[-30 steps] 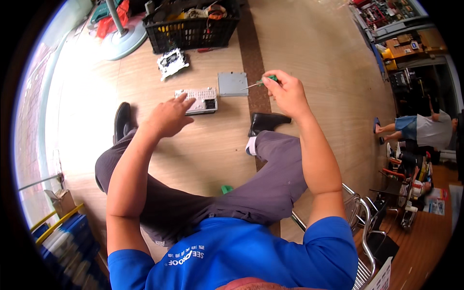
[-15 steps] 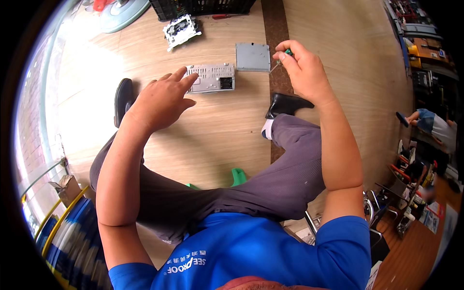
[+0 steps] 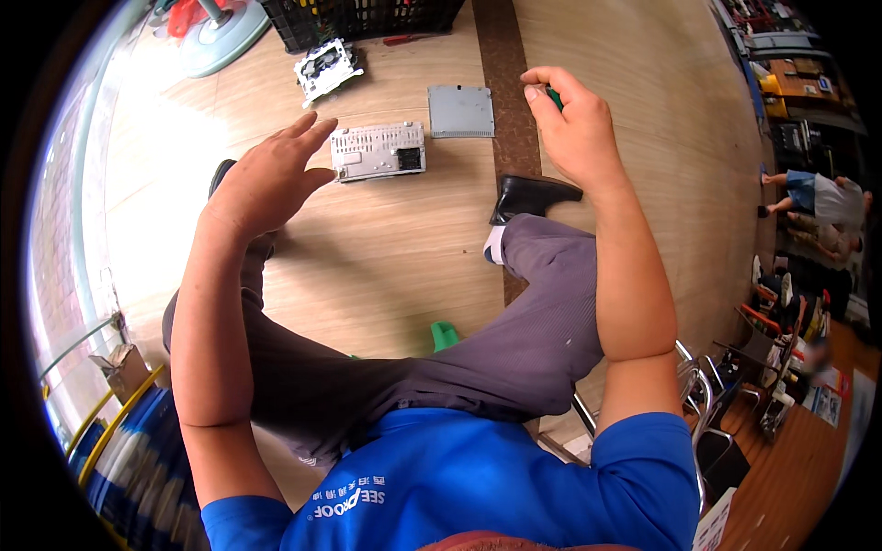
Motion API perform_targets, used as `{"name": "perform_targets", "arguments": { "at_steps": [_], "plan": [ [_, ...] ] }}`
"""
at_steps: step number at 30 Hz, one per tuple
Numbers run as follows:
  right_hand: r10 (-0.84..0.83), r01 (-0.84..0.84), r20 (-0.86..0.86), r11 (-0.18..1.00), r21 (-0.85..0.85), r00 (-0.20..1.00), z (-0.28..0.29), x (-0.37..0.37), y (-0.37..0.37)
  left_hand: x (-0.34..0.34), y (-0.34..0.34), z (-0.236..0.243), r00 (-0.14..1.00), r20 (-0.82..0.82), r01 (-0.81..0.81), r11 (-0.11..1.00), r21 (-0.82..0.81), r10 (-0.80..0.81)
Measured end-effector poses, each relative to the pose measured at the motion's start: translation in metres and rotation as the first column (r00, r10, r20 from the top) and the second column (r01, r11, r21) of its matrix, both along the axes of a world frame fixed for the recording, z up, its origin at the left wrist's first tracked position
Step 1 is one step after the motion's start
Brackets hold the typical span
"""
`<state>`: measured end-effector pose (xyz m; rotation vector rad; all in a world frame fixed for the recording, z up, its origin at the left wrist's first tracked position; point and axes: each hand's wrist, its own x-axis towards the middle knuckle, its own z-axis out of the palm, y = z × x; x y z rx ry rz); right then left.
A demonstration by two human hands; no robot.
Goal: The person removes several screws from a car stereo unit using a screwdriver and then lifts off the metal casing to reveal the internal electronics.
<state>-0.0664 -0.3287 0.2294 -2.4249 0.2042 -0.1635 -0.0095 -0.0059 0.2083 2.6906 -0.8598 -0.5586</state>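
A silver metal box, which looks like a car stereo chassis, lies on the floor, with slots along its side and a black socket at its right end. At its left end, my left hand hovers with fingers spread and holds nothing. To the right, my right hand is closed around a green-handled screwdriver; its shaft is hidden. Between the box and that hand, a flat grey metal cover lies on the floor. Farther back is a white-framed mechanism with dark parts.
A black plastic crate stands at the far edge, with a red-handled tool before it. A round pale base is at far left. My black shoe rests right of the box. People appear at far right.
My left hand has drawn off the box toward the left. My right hand has turned slightly, and the screwdriver's shaft no longer shows. The view has shifted a little.
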Motion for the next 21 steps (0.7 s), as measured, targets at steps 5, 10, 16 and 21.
{"name": "perform_targets", "arguments": {
  "at_steps": [5, 10, 16, 21],
  "plan": [
    [0.023, -0.023, 0.049, 1.0, -0.006, 0.999, 0.003, -0.004, -0.003, -0.005, -0.004, -0.002, 0.999, -0.03, -0.022, 0.999, 0.03, 0.023],
    [0.084, -0.086, 0.087, 0.996, 0.025, 0.993, 0.004, -0.004, -0.001, -0.012, -0.011, -0.005, 1.0, -0.029, -0.004, 0.999, 0.044, 0.005],
    [0.103, -0.105, 0.081, 0.994, 0.025, 0.991, 0.003, 0.0, 0.002, -0.014, -0.015, -0.01, 0.997, -0.077, -0.004, 0.997, 0.072, 0.01],
    [0.151, -0.153, 0.076, 0.988, 0.02, 0.986, 0.004, -0.001, 0.005, -0.013, -0.018, -0.02, 0.995, -0.103, 0.012, 0.994, 0.108, -0.001]
  ]
}}
